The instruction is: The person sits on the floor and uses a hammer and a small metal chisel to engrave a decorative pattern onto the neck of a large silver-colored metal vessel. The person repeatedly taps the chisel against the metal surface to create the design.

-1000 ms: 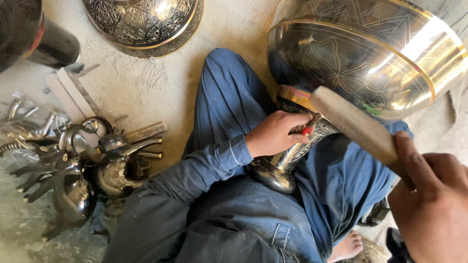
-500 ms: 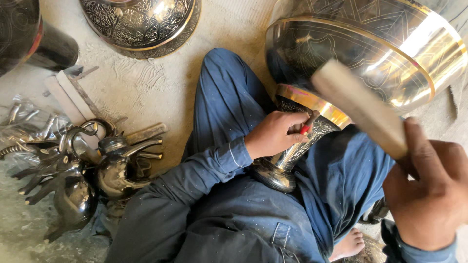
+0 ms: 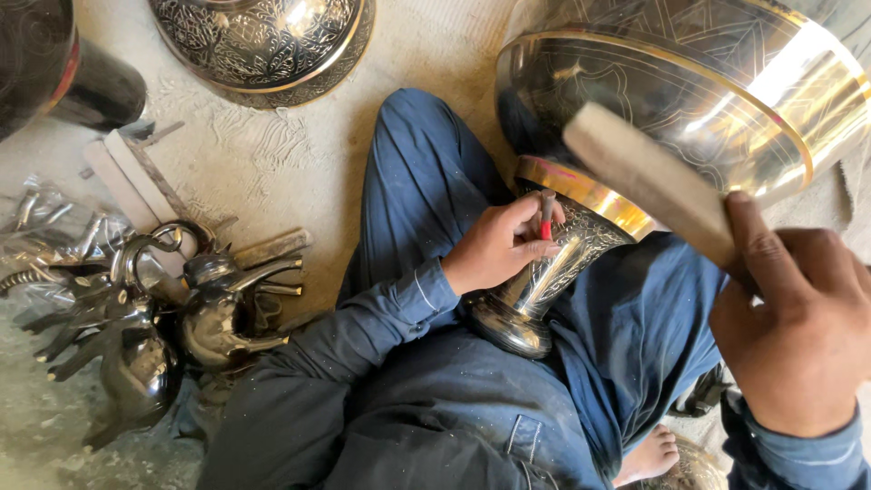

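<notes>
A large engraved brass goblet [image 3: 689,100] lies tilted across my lap, its wide bowl at upper right and its foot [image 3: 510,325] resting on my blue trousers. My left hand [image 3: 497,243] pinches a small chisel [image 3: 547,216] with a red band, its tip set against the goblet's gold collar. My right hand [image 3: 797,328] grips a wooden mallet [image 3: 649,181], whose pale block is lifted in front of the bowl, above the chisel.
On the floor at left lies a heap of dark metal spouts and handles [image 3: 145,318] with flat files [image 3: 136,181]. An engraved round vessel [image 3: 263,41] stands at the top, a dark vessel [image 3: 54,63] at upper left. My bare foot [image 3: 649,454] shows below.
My right hand has lifted the mallet up and back from the chisel. The left hand and chisel have stayed on the goblet's collar.
</notes>
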A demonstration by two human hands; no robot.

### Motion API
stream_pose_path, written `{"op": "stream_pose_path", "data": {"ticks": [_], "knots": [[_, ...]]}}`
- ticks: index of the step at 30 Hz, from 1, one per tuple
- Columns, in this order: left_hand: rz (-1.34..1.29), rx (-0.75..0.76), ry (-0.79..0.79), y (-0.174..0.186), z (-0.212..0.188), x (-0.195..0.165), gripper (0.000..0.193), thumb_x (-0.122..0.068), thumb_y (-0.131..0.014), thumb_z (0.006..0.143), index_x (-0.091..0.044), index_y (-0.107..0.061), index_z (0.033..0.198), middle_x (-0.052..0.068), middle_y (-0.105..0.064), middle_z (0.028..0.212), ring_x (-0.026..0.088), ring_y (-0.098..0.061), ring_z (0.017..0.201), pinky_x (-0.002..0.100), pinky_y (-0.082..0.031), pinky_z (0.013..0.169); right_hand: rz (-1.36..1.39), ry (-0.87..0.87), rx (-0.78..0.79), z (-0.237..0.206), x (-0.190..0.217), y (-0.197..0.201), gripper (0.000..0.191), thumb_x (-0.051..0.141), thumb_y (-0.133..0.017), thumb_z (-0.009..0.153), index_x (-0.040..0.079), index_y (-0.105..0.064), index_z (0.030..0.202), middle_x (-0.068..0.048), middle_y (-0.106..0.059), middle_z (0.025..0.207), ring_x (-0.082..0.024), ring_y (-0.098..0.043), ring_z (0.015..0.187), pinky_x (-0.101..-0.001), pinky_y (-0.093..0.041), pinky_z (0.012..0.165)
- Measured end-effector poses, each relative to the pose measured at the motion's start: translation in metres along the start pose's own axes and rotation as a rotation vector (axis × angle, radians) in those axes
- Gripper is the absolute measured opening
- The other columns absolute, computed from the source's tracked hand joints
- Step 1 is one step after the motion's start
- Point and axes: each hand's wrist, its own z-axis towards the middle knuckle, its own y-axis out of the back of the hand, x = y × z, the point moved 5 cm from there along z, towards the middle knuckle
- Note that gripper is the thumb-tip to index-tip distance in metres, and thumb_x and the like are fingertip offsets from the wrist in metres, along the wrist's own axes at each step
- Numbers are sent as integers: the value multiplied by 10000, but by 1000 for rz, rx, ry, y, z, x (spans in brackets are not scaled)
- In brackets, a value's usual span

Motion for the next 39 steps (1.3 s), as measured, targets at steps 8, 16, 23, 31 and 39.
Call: {"op": "stream_pose_path", "data": {"ticks": [8, 16, 23, 31, 39], "knots": [[42, -46, -67, -1, -2, 2, 279, -72, -767, 932, -22, -568, 1121, 23, -602, 949, 78, -632, 891, 271, -572, 828, -169, 175, 3, 27, 31, 18, 559, 13, -730, 924, 212, -716, 1447, -11, -667, 976, -194, -600, 790, -323, -458, 751], [141, -169, -22, -3, -15, 11, 259, -100, -791, 921, -19, -555, 993, 57, -614, 892, 117, -652, 792, 295, -564, 726, -217, 326, -54, 41, 53, 32, 523, 88, -749, 967, 259, -732, 1461, 20, -659, 958, -147, -588, 757, -301, -400, 734], [44, -206, -70, -6, -23, 23, 245, -131, -765, 960, -21, -551, 1010, 61, -657, 956, 125, -712, 896, 298, -612, 792, -408, 409, 86, 40, 65, 32, 405, 215, -757, 929, 243, -784, 1332, 15, -594, 745, -147, -554, 617, -295, -375, 600], [101, -278, -55, -4, -26, 33, 290, -146, -804, 909, -6, -559, 976, 83, -673, 991, 171, -754, 916, 304, -624, 792, -532, 441, -18, 43, 84, 44, 454, 204, -710, 897, 287, -774, 1339, 54, -566, 786, -120, -564, 699, -277, -380, 675], [181, -282, -19, -5, -28, 32, 311, -171, -800, 906, 16, -623, 1081, 84, -721, 896, 155, -750, 829, 293, -625, 741, -491, 471, 26, 47, 90, 48, 440, 237, -671, 919, 260, -763, 1350, 29, -521, 728, -137, -533, 648, -289, -366, 626]]}}
